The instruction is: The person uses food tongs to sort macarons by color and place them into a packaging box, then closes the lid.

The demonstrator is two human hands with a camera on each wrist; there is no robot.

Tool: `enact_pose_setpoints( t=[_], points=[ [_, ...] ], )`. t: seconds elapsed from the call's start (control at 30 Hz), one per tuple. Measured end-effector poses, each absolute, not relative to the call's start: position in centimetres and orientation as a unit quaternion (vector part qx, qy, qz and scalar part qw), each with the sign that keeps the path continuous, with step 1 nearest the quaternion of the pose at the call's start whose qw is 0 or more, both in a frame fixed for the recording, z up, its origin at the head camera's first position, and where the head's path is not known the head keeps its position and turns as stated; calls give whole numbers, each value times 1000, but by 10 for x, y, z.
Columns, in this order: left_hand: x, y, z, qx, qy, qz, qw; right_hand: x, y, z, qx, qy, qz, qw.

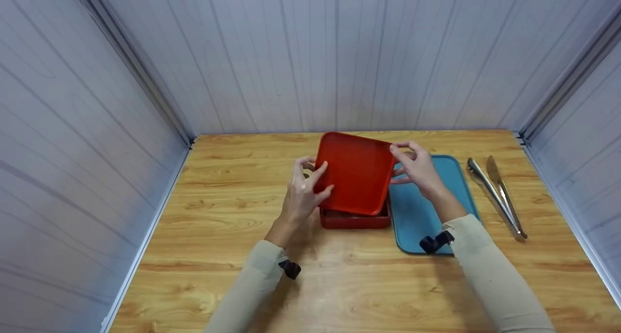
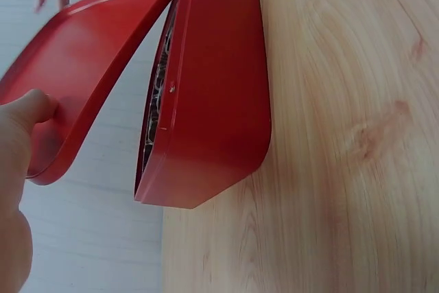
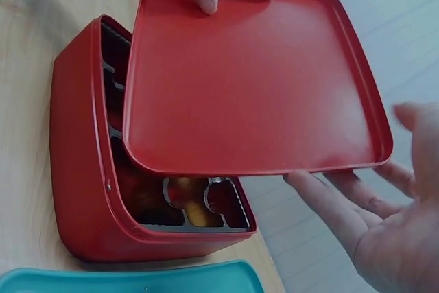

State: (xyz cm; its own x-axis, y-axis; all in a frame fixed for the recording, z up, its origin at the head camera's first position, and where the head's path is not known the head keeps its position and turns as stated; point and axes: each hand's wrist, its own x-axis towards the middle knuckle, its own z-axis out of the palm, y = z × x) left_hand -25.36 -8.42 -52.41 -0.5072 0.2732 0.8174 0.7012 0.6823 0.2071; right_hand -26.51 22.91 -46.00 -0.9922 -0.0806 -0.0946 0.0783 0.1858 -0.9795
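Note:
A shallow red lid (image 1: 356, 173) with a raised rim is tilted above a red box (image 1: 356, 221). My left hand (image 1: 305, 190) grips the lid's left side, thumb and a finger over its inner face. On the opposite side, my right hand (image 1: 416, 168) has its fingers loosely extended. In the right wrist view, the fingers of that right hand (image 3: 391, 197) reach the lid's edge from beneath, thumb apart from it. Under the lid (image 3: 254, 80), the box (image 3: 79, 149) shows a dark divided insert (image 3: 168, 228) with compartments, one yellowish inside. The lid hides the rest.
Right of the box lies a blue tray (image 1: 417, 216), under my right forearm. Metal tongs (image 1: 492, 192) and a knife (image 1: 502, 187) lie side by side farther right. Pale panel walls (image 1: 301, 61) enclose the wooden table (image 1: 218, 211) at the back and sides.

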Motion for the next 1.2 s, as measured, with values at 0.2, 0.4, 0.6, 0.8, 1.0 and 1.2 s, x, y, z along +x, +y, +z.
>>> enact_pose_setpoints(
  t=[0.2, 0.4, 0.6, 0.8, 1.0, 1.2],
  points=[
    [-257, -85, -524, -307, -813, -256, 423, -263, 230, -457, -17, 748, -662, 44],
    [-255, -82, -520, -302, -803, -307, 412, -260, 230, -456, -30, 750, -660, 19],
    [-251, -78, -516, -294, -769, -434, 365, -258, 231, -452, -37, 763, -645, -36],
    [-247, -74, -508, -239, -759, -548, 257, -257, 227, -450, -59, 758, -641, -105],
    [-241, -73, -494, -172, -811, -543, 130, -253, 220, -452, -79, 755, -619, -201],
    [-237, -73, -480, -129, -832, -538, 33, -249, 215, -456, -97, 761, -586, -262]
  ],
)
